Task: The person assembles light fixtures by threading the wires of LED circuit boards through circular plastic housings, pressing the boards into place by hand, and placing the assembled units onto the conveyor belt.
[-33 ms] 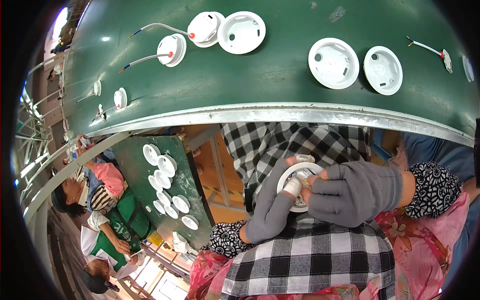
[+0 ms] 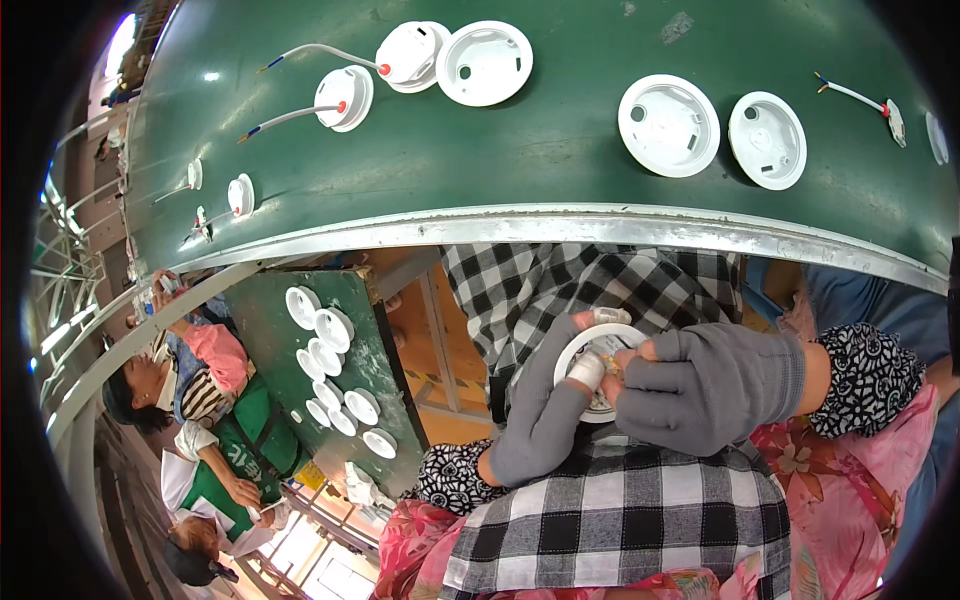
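Over my lap, my left hand (image 2: 545, 415) in a grey fingerless glove is closed around a round white lamp housing (image 2: 563, 362). White wrapping covers the tips of two of its fingers, and one of these reaches inside the rim. My right hand (image 2: 690, 385), gloved the same way, is bent over the housing with its fingertips pinched together inside it. Small parts show in there, but the fingers hide most of them, so what the right hand pinches cannot be made out. Both hands are below the metal edge of the green worktable (image 2: 560, 180).
On the worktable lie open white housings (image 2: 668, 125), housings with corded red-collared leads (image 2: 410, 55), and a small corded part (image 2: 893, 122) at right. Left of my lap, a green board (image 2: 270, 340) carries several white round pieces. Two people sit beyond it. A metal rail (image 2: 500, 228) borders the worktable.
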Demonstrator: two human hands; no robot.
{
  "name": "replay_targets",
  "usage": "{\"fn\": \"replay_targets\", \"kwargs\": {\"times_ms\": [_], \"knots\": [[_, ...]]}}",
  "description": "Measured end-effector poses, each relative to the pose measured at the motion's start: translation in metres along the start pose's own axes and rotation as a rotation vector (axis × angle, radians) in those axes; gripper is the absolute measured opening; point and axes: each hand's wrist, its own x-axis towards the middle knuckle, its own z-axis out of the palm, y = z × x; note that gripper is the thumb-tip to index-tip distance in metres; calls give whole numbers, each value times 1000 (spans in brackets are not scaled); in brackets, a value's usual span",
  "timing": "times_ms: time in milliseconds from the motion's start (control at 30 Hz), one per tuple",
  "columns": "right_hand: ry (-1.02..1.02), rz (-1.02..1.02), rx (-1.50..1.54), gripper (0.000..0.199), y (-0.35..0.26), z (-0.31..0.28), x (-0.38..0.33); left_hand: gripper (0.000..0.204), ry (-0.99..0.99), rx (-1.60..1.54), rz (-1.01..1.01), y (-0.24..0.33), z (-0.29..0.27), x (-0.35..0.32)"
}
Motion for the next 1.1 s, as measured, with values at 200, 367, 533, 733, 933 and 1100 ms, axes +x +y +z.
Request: {"fn": "replay_targets", "kwargs": {"times_ms": [200, 367, 533, 733, 933, 1100], "knots": [[-160, -40, -165, 22, 4, -16, 13, 44, -68, -5, -164, 19, -6, 12], [-45, 97, -127, 20, -1, -30, 18, 43, -108, -31, -147, 18, -3, 5], [-137, 194, 260, 28, 5, -66, 19, 40, -66, -137, -188, 19, -16, 19], [-25, 994, 648, 47, 2, -27, 14, 39, -112, 60, -83, 18, -13, 20], [5, 1092, 900, 41, -9, 10, 11, 42, -178, -46, -220, 17, -28, 21], [73, 1060, 921, 41, -7, 16, 10, 73, -337, -115, -101, 6, -34, 16]]}}
